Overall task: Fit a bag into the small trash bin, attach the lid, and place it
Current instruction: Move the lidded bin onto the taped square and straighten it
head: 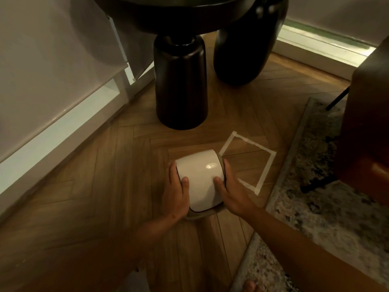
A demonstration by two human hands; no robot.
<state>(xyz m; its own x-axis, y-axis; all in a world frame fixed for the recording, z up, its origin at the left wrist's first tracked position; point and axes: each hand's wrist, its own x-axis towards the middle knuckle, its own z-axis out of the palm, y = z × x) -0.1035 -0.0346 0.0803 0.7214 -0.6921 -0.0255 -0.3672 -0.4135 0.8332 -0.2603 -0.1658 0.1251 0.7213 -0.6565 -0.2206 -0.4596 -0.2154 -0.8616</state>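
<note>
Both hands are down on the small bin (202,213), one on each side, and the white lid (200,180) sits between them. The left hand (177,193) wraps the lid's left edge, fingers curled down the side and the thumb lying flat on top; the right hand (230,186) mirrors it on the other edge, thumb pressed onto the top near the front. Neither is spread wide; each is half-closed around the lid's rim. That two-sided clamp looks like a way to keep the lid level on the bin, either seating it evenly or readying a lift; which one, I can't tell. Only a sliver of the grey bin shows, under the lid's near edge and just below the wrists. No bag is visible.

The taped square (247,160) lies on the wooden floor (105,186) just beyond the right hand's knuckles, seemingly the marked spot for the bin. The bin sits beside it, not inside.
</note>
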